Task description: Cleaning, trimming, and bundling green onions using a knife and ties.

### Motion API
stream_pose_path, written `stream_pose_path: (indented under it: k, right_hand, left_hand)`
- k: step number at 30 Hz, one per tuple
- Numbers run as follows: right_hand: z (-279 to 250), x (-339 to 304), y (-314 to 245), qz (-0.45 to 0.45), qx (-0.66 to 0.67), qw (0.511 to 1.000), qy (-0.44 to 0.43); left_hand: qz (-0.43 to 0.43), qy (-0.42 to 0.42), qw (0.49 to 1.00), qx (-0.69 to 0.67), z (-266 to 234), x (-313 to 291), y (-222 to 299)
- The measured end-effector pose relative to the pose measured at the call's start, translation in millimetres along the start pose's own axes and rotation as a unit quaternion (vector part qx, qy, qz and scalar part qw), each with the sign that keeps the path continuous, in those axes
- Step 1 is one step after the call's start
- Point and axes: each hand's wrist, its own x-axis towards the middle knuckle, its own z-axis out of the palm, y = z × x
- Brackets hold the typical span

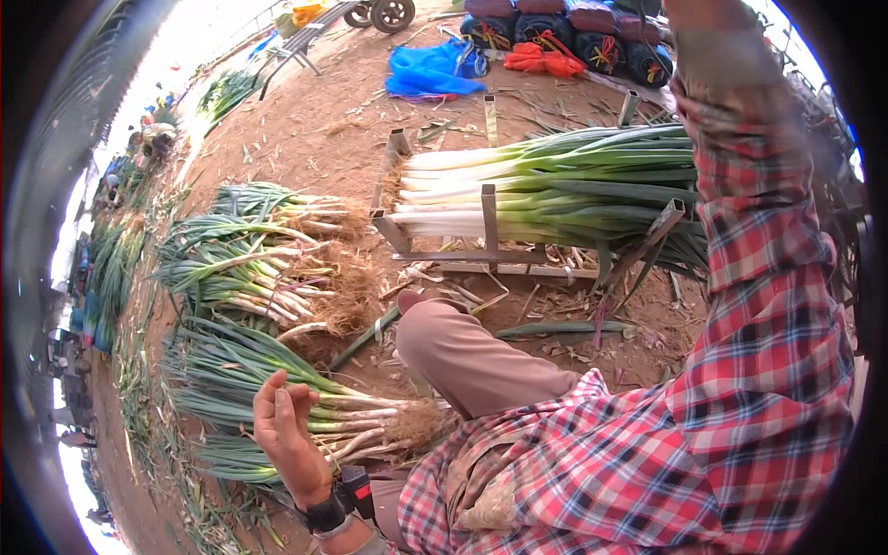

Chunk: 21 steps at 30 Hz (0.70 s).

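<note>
Ground (314, 153): brown dirt, leaf-strewn; blue sheet (430, 70) beyond
Left hand (291, 439): half-curled, empty, near onions (231, 361)
Right hand (710, 11): cut off; cannot tell

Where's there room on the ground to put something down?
Mostly bare dirt lies between the blue sheet and rooty onions. The metal rack is crowded with long onions, and more bunches lie by the left hand.
</note>
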Motion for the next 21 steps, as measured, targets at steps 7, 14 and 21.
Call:
stream_pose_path:
  k: [7,14,21]
  right_hand:
    - [128.4,-155.9,147.0,0.096,-0.284,0.927,-0.226]
    - [178.7,-237.2,207.7,0.217,-0.307,0.823,-0.425]
    - [235.6,-311.4,259.3,0.19,-0.031,0.877,-0.44]
  left_hand:
    - [-0.087,0.024,0.988,0.128,-26.3,-5.6,-57.3]
    - [-0.208,0.003,0.943,0.259,-54.8,-22.2,-87.1]
    - [-0.289,0.09,0.937,0.175,-69.4,-39.4,-121.9]
